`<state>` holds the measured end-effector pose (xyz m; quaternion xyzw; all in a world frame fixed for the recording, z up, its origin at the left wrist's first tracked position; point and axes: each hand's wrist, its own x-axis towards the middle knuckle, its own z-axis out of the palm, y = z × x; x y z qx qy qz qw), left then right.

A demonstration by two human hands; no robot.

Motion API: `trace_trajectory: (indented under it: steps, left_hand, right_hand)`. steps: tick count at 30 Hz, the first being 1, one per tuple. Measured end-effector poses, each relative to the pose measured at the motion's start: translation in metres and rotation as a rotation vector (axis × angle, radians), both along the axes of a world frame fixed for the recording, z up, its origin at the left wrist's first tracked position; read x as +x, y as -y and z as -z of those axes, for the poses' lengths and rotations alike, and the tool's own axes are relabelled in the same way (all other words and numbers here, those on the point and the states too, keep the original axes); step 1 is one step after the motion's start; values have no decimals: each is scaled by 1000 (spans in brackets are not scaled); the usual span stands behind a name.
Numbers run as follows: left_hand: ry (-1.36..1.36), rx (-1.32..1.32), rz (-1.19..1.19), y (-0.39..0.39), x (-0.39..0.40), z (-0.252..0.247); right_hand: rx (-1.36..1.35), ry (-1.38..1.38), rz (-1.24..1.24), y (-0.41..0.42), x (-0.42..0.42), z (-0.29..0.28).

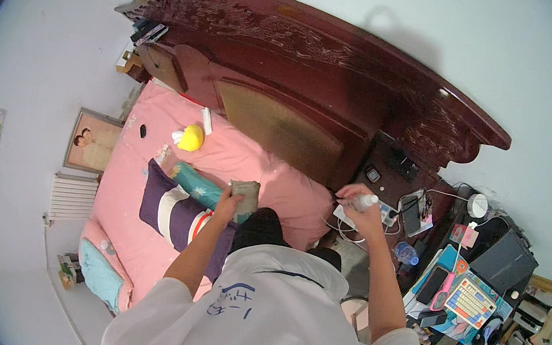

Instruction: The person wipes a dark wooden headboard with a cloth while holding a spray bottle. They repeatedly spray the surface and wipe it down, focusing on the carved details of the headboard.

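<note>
My left hand (226,207) grips a folded grey-green cloth or small pouch (246,195) above the bed. Just under it lie a teal bolster pillow (199,188) with a flower print and a dark purple cushion (156,195) with white and red bands. On the other side, my right hand (363,221) holds a small whitish bottle (367,201), its end pointing up and to the right. That hand is over the edge of a dark wooden bedside table (390,180), close to a white power strip (343,215) with cables.
The pink-covered bed (119,198) carries a yellow tissue holder (191,138) and stands against a carved wooden headboard (284,115). To the right, a desk holds a laptop (506,258), a keyboard (471,302) and a pink hairbrush (442,292). A plastic water bottle (406,253) stands near my right forearm.
</note>
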<state>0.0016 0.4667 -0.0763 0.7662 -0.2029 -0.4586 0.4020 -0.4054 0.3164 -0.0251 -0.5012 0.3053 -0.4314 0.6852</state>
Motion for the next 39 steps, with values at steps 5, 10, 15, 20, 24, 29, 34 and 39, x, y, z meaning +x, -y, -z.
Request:
trace_trajectory:
  steps: [5, 10, 15, 20, 24, 29, 34, 39]
  left_hand:
    - [-92, -179, 6, 17, 32, -24]
    - [-111, -331, 28, 35, 92, -31]
    - [-271, -356, 84, 74, 143, -18]
    - [-293, -396, 128, 91, 174, -5]
    - [-320, -429, 140, 89, 207, 5]
    - [-362, -446, 45, 86, 219, 7]
    - [-417, -423, -88, 65, 230, 26]
    - [-279, -388, -200, 22, 230, 41]
  right_hand:
    - [-77, -116, -118, 61, 81, -86]
    - [-180, -144, -137, 102, 179, -128]
    - [-166, -97, -165, 130, 260, -153]
    - [-172, -169, -138, 143, 327, -159]
    - [-179, -174, -151, 155, 374, -160]
    - [27, -53, -119, 199, 423, -153]
    - [54, -134, -76, 255, 476, -172]
    - [77, -132, -110, 237, 493, -158]
